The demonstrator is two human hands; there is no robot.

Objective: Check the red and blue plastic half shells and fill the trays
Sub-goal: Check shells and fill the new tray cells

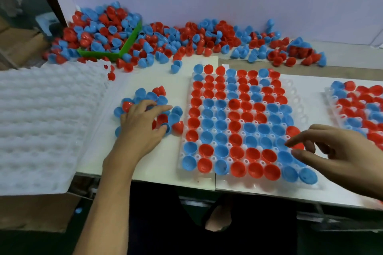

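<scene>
A clear plastic tray [196,179] lies in the middle of the white table, its pockets holding red and blue half shells [234,126], open sides up. A small cluster of loose shells [151,97] lies to its left. My left hand [141,128] rests on that cluster with fingers spread, the thumb touching a blue shell [166,127]. My right hand [335,153] hovers over the tray's right edge, fingers spread and holding nothing. A second tray [327,91] with shells sits at the far right, cut off by the frame.
A large heap of red and blue shells [186,37] runs along the back wall, spilling over a green bin [126,47]. A stack of empty white trays [41,122] stands at the left on a cardboard box [35,211]. The table's front edge is close to me.
</scene>
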